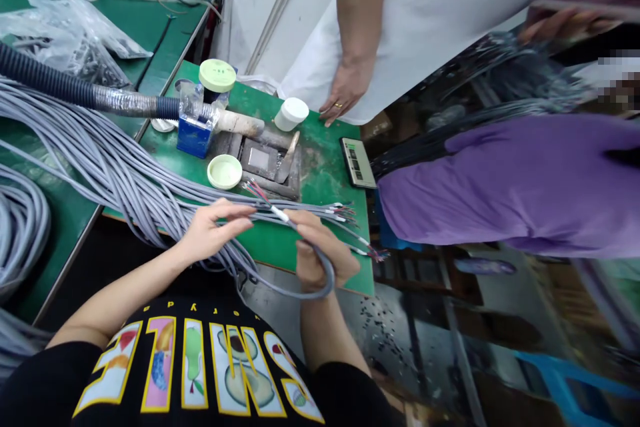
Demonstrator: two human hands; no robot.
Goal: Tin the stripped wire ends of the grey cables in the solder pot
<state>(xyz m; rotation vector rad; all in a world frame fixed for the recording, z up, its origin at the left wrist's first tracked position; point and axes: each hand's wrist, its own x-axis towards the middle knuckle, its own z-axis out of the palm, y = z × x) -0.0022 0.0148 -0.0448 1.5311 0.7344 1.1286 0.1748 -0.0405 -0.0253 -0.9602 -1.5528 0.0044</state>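
Gray cable (327,279): gripped in the right hand (323,250), with fingers curled around it, just on the near side of the metal tray (280,190). Curved in a loop below that hand and ended in a white sleeve (280,214) and thin wires (256,188), red among them, angled toward the tray's near edge. Had thumb and fingers of the left hand (216,230) parted close to the wires, left of the sleeve; could not tell whether touching. Saw a flat-bladed tool (289,160) lying at the tray's right side, and a pale round dish (225,172) just beside its near left corner. Saw to the tray's left a blue box (195,137) by a black corrugated hose (47,77); beyond the tray, a white jar (291,113) and, farther left, a green-lidded jar (217,77). Noted a display unit (359,161) right of the tray, a co-worker's hand (350,87) beyond it at the green bench (327,147), and a cable bundle (125,180) stretched along the tray's near side from the left.
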